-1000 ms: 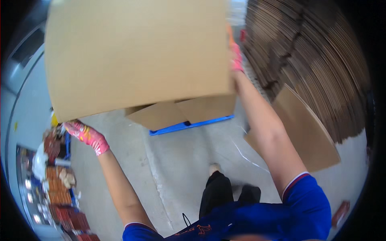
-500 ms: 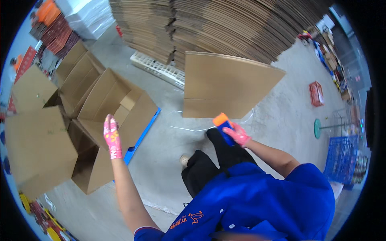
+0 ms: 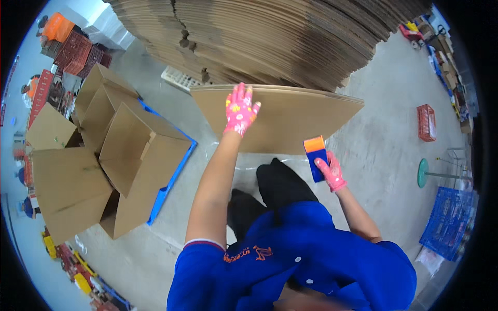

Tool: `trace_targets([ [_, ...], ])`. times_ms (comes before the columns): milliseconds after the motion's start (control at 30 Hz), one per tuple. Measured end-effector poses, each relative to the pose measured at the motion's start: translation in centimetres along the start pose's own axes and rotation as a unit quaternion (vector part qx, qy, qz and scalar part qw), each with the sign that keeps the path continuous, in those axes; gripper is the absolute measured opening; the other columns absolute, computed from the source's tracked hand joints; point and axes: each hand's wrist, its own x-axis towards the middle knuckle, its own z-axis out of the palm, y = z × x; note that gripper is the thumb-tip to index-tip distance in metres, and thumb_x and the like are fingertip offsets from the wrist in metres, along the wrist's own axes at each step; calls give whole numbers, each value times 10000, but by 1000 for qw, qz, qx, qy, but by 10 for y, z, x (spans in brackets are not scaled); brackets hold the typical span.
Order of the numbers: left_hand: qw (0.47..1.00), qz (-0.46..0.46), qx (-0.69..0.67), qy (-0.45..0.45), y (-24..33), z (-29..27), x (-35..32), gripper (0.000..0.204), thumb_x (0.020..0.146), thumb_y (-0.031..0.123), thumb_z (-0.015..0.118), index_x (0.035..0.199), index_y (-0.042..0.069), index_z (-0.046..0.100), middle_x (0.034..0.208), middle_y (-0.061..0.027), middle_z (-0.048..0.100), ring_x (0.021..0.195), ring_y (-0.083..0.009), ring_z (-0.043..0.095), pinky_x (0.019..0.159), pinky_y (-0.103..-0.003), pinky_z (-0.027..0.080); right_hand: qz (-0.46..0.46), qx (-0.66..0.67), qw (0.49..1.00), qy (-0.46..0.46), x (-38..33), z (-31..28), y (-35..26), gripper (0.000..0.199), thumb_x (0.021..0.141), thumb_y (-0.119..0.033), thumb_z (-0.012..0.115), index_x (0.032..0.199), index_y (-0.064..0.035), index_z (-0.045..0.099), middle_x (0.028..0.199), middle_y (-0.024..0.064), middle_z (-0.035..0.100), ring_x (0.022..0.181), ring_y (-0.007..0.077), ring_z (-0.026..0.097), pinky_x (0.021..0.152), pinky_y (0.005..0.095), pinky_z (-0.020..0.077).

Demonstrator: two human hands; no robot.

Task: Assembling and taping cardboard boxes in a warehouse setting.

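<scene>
A tall stack of flat cardboard [image 3: 270,36] fills the far side of the floor [image 3: 384,150]. Against the foot of that stack leans a single flat cardboard sheet [image 3: 290,124]. Left of the stack, open cardboard boxes [image 3: 119,150] lie piled on a blue pallet [image 3: 171,179]. The left hand [image 3: 239,110], in a pink glove, has its fingers spread on the sheet's top edge. The right hand [image 3: 330,172], just below the sheet's lower edge, is closed around a blue and orange tape dispenser [image 3: 316,155].

My pink knitted cloth gloves [image 3: 239,110] meet matt brown corrugated cardboard sheet [image 3: 290,122]; the tape dispenser [image 3: 316,155] is smooth plastic, the floor [image 3: 378,150] dull concrete.
</scene>
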Motion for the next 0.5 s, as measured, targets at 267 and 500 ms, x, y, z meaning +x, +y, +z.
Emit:
trace_targets([
  [267, 988, -126, 81, -34, 21, 4, 11, 481, 794, 337, 622, 1221, 145, 509, 1260, -60, 482, 1204, -266, 421, 933, -454, 393, -72, 40, 992, -93, 80, -71, -66, 526, 813, -271, 695, 1204, 9, 481, 1034, 76, 598, 945, 133, 549, 850, 281, 431],
  [500, 979, -193, 43, 48, 40, -26, -61, 209, 799, 293, 635, 954, 153, 645, 1026, -58, 587, 1040, -281, 501, 858, -421, 422, -98, -257, 950, -146, 97, -76, -129, 706, 754, -500, 685, 1178, 33, 500, 1008, 158, 644, 954, 261, 623, 844, 349, 462],
])
